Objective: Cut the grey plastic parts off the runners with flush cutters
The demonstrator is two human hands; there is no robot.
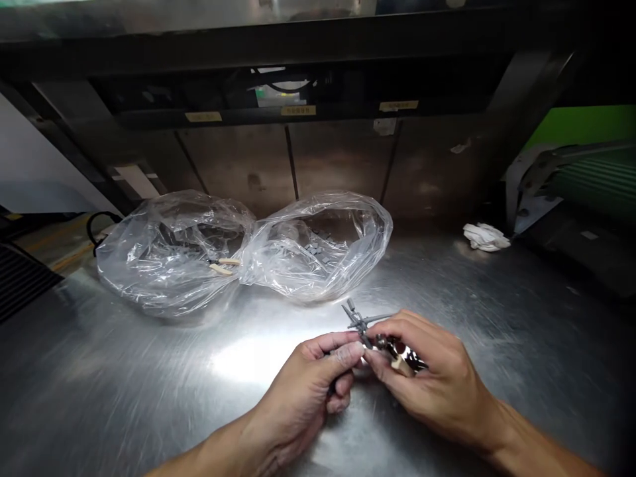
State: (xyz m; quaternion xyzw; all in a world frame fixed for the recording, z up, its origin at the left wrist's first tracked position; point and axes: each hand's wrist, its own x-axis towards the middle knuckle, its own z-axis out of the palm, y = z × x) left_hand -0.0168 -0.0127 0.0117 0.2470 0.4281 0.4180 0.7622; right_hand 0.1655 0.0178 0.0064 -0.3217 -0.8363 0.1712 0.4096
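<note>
Just right of the middle of the metal table, my two hands meet over a grey branched plastic piece (362, 322) that looks like a moulding sprue. My left hand (318, 374) pinches its lower end between thumb and fingers. Curled close against it from the right is my right hand (432, 371), holding pliers or cutters (401, 361) with a metal head and a beige handle. The fingers hide most of that tool. The right fingertips also touch the grey piece, whose thin arms point up and to the right.
Behind my hands stand two open clear plastic bags, a left one (149, 285) and a right one (318, 291) with small grey pieces inside. Beige-handled pliers (224, 266) lie at the left bag. Crumpled white paper (485, 236) lies back right, near a green conveyor (596, 172).
</note>
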